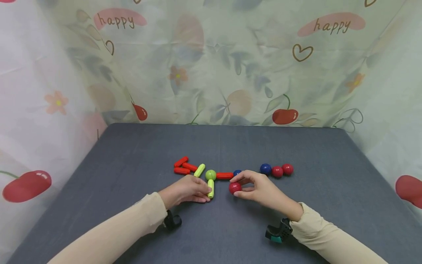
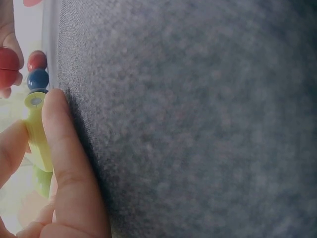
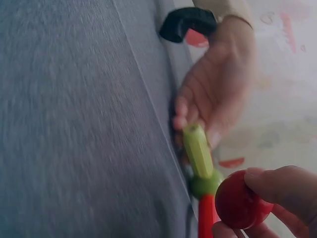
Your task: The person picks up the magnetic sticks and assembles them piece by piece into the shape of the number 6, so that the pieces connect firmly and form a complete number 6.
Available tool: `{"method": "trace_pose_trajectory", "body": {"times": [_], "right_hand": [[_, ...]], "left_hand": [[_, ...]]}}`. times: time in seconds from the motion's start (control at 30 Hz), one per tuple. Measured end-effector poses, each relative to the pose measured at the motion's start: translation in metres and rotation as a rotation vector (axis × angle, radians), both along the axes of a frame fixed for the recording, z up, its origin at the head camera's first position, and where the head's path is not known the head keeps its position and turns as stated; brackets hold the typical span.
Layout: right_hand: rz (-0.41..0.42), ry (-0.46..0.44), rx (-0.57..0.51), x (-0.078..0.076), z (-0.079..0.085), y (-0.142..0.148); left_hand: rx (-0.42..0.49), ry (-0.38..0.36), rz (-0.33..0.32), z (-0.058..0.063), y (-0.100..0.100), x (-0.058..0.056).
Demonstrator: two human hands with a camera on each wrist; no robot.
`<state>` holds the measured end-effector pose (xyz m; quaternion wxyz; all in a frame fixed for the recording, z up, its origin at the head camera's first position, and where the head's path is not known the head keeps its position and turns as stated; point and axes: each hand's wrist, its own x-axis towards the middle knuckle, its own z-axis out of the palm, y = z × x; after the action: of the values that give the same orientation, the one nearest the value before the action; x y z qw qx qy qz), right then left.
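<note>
My left hand pinches a yellow-green stick between thumb and finger; in the left wrist view the stick shows a hole in its near end. The stick's other end meets a green ball. From that ball a red stick runs right to a blue ball, partly covered by my right hand. Between its thumb and fingers the right hand holds a red ball, large in the right wrist view, in front of the joined pieces.
Left of the joined pieces lie several loose red sticks and another yellow-green stick. To the right, a blue ball sits beside two red balls. The dark grey table ends at a patterned curtain.
</note>
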<state>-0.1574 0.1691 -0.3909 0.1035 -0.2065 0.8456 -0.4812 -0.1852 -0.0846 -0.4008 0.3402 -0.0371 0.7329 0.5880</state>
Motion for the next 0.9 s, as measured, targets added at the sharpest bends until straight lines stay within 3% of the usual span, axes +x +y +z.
{"method": "trace_pose_trajectory", "body": {"times": [0.5, 0.9], "right_hand": [[0.092, -0.079, -0.035, 0.009, -0.011, -0.036], [0.129, -0.066, -0.077, 0.011, -0.016, -0.051]], "left_hand": [[0.009, 0.010, -0.011, -0.002, 0.000, -0.001], [0.017, 0.009, -0.004, -0.002, -0.002, -0.001]]}}
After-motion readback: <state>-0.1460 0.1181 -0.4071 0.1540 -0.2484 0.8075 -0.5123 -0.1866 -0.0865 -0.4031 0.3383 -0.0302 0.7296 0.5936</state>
